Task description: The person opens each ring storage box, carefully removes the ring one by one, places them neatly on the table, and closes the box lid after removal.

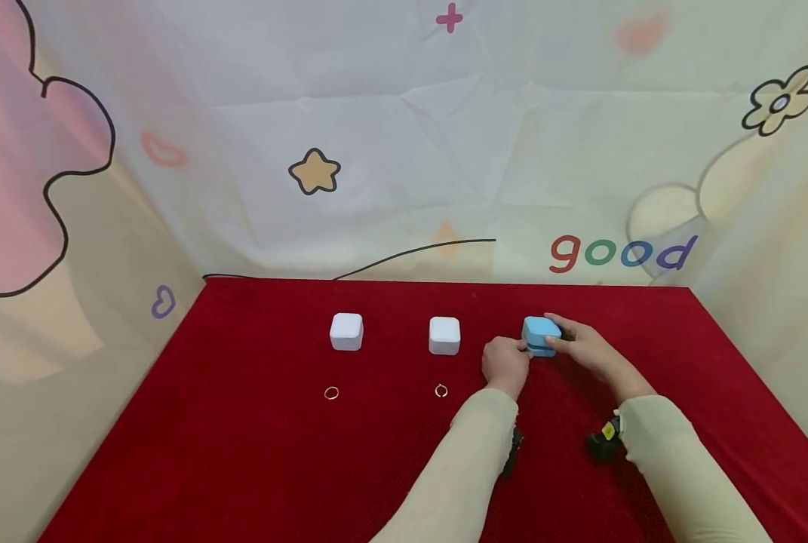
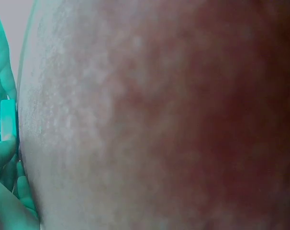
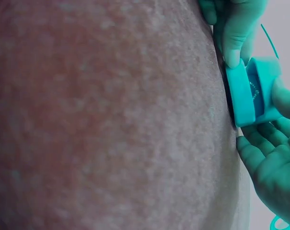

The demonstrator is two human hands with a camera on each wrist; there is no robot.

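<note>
A small light-blue ring box [image 1: 541,327] stands on the red cloth at the right, its lid slightly parted from the base. My left hand [image 1: 505,365] pinches the lower part at its near left corner. From the right, my right hand [image 1: 588,350] grips the upper part between thumb and fingers. Through the gap in the right wrist view, a beaded ring [image 3: 254,91] shows inside the box. Only part of the box [image 2: 8,117] appears at the left wrist view's edge, with both hands around it.
Two white ring boxes [image 1: 346,332] [image 1: 444,336] stand in a row left of the blue one. In front of them lie a gold ring [image 1: 326,394] and an open-band ring [image 1: 436,391]. A printed curtain [image 1: 390,151] hangs behind the red cloth [image 1: 241,452].
</note>
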